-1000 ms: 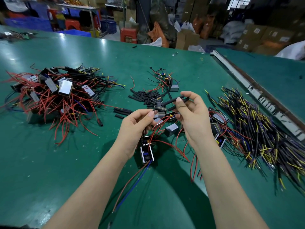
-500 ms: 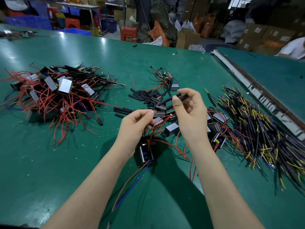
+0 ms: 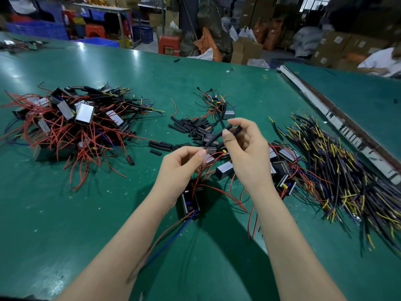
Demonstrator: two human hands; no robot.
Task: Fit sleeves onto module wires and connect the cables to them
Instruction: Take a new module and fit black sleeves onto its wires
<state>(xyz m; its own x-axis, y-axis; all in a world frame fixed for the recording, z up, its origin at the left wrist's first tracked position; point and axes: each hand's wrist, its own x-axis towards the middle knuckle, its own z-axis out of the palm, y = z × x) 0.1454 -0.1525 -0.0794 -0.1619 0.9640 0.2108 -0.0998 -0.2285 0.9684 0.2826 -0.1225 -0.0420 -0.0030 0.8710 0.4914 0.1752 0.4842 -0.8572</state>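
The black sleeves (image 3: 218, 135) in the right hand (image 3: 247, 153) are short, matte tubes, and they slant with their long axes running from lower left up to upper right; 1 tip pokes out past the fingers toward the far side of the surface (image 3: 86, 213), while the lower end of another reaches down toward the left hand (image 3: 180, 168). The right hand is curled, thumb pressed against the forefinger, pinching those sleeves above the work. The left hand is also curled, its thumb and forefinger nipping thin red wires (image 3: 208, 168) that run down to a small dark module (image 3: 191, 203), which sits below the left palm with its long axis pointing roughly toward the person; whether it hangs or rests on the surface, I cannot tell. A red and a blue lead (image 3: 171, 235) trail from its near end along the left forearm. A loose heap of spare sleeves (image 3: 191, 127) lies just beyond the hands, more silver-faced modules (image 3: 282, 161) sit just right of the right hand, a bundle of black and yellow cables (image 3: 338, 170) spreads further right, and a tangle of finished modules with red wires (image 3: 71, 124) lies well off to the left.
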